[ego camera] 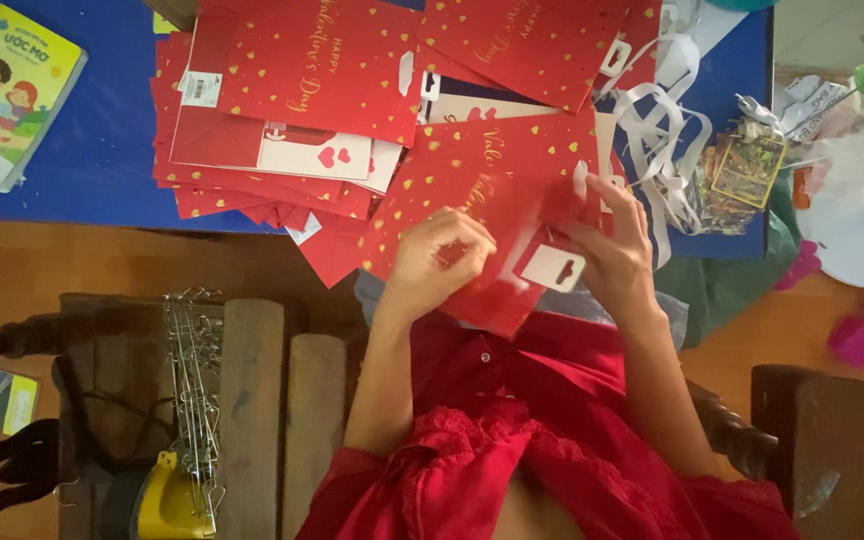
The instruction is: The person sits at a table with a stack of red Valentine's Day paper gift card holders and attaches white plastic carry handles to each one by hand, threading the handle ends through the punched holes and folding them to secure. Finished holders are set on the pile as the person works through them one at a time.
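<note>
I hold a flat red paper gift bag (pixel 472 180) with gold hearts and gold script in front of me, over the near edge of the blue table (pixel 102 150). My left hand (pixel 437 260) grips its lower edge, fingers curled on the red paper. My right hand (pixel 612 250) pinches its right side, next to a white hang tab (pixel 552 268) with a slot. A pile of the same red bags (pixel 282 110) lies fanned out on the table behind it.
A children's book (pixel 12 90) lies at the table's left. White ribbon strips (pixel 657 130) and small cards (pixel 747 170) sit to the right, beside a white plastic bag (pixel 862 210). A wooden chair (pixel 252 420) with metal hooks (pixel 192 370) stands to my left.
</note>
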